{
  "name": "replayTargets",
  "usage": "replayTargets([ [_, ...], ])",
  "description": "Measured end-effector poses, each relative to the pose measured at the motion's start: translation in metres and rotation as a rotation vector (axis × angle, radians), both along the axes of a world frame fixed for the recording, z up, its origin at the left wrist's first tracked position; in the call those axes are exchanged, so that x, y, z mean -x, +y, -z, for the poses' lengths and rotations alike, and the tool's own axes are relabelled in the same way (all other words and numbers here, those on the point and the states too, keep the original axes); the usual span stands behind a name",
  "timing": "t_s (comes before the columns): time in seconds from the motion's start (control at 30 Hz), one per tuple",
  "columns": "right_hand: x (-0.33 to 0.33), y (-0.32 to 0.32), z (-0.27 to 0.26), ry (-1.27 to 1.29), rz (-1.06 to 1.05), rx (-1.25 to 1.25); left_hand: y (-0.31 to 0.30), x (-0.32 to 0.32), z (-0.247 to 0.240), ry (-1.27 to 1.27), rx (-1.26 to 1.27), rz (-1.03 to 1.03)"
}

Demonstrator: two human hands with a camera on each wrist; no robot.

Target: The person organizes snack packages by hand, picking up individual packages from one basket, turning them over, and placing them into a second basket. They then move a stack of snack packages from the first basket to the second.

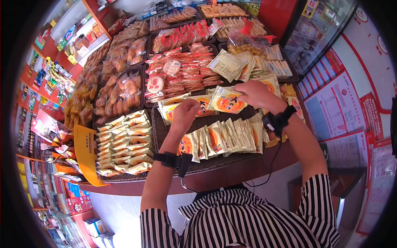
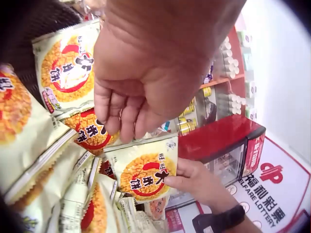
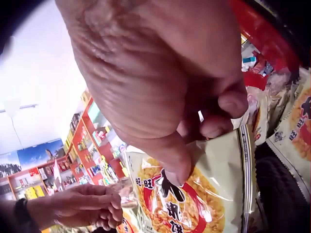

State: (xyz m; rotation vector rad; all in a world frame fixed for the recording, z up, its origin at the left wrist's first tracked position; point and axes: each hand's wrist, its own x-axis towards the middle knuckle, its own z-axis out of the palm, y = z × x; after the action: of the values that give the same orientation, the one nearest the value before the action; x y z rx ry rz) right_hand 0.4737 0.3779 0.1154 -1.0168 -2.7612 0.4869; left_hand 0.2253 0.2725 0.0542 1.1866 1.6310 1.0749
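Observation:
My right hand pinches one cream-coloured cracker packet by its edge, thumb on its printed face; the right wrist view shows the packet tilted below the thumb. My left hand hovers over the basket, left of that packet, with its fingers bent and nothing visible in them. Under and beside it lie packets at the basket's back. A row of similar packets stands along the front of the dark woven basket. In the left wrist view the left hand's fingertips hang close to the held packet's corner.
Another basket of stacked cream packets is on the left, beside a yellow card. Behind are red-wrapped crackers, bagged pastries and loose gold packets. Shelves stand at the left, a glass-door cabinet at the right.

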Motion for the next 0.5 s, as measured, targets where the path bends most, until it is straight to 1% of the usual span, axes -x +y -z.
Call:
replayTargets([
  [0.03,0.002,0.003,0.007,0.002,-0.001,0.003,-0.002,0.001,0.009,0.036,-0.053,0.109],
  [0.07,0.008,0.005,0.011,-0.080,-0.035,-0.006,-0.005,0.000,0.009,0.072,-0.105,0.217],
  [0.1,0.014,0.007,0.015,-0.163,-0.070,-0.017,-0.004,-0.003,0.009,0.243,-0.130,0.331],
  [0.13,0.019,0.008,0.017,-0.163,-0.075,-0.016,-0.003,-0.008,0.009,0.243,-0.129,0.326],
  [0.2,0.030,0.011,0.021,-0.289,-0.080,-0.014,0.002,-0.021,0.006,0.377,0.009,0.516],
  [0.23,0.034,0.013,0.022,-0.291,-0.086,-0.013,0.006,-0.026,0.009,0.374,0.011,0.511],
  [0.3,0.040,0.017,0.023,-0.359,-0.104,-0.068,0.016,-0.033,0.017,0.409,0.114,0.642],
  [0.4,0.045,0.028,0.036,-0.436,-0.101,-0.117,0.023,-0.040,0.025,0.462,0.114,0.695],
  [0.5,0.046,0.035,0.044,-0.453,-0.101,-0.137,0.030,-0.042,0.033,0.404,0.158,0.728],
])
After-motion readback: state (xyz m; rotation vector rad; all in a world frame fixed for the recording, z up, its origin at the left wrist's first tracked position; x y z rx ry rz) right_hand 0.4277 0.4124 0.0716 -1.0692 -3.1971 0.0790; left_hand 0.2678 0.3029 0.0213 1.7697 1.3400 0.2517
